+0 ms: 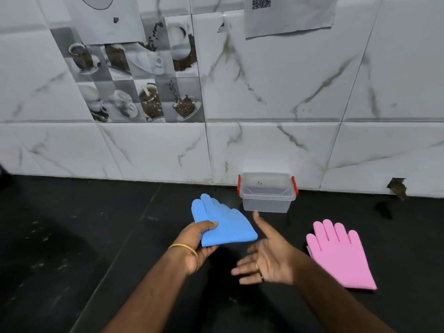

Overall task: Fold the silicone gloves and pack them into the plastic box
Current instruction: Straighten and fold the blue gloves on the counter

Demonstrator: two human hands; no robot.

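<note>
A folded blue silicone glove (225,224) is lifted a little above the black counter, its fingers pointing up-left. My left hand (199,243) pinches its near-left corner between thumb and fingers. My right hand (266,255) hovers just right of the blue glove, palm turned up, fingers straight and spread, holding nothing. A pink glove (341,255) lies flat on the counter to the right, fingers pointing away from me. The clear plastic box (266,204) with red clips stands without a lid against the wall, just behind the blue glove.
The black counter (84,236) runs to a white marble-tiled wall (276,92). A small brown broken spot (397,187) marks the wall's foot at the right. A paper sheet with a code (288,15) is stuck high on the wall.
</note>
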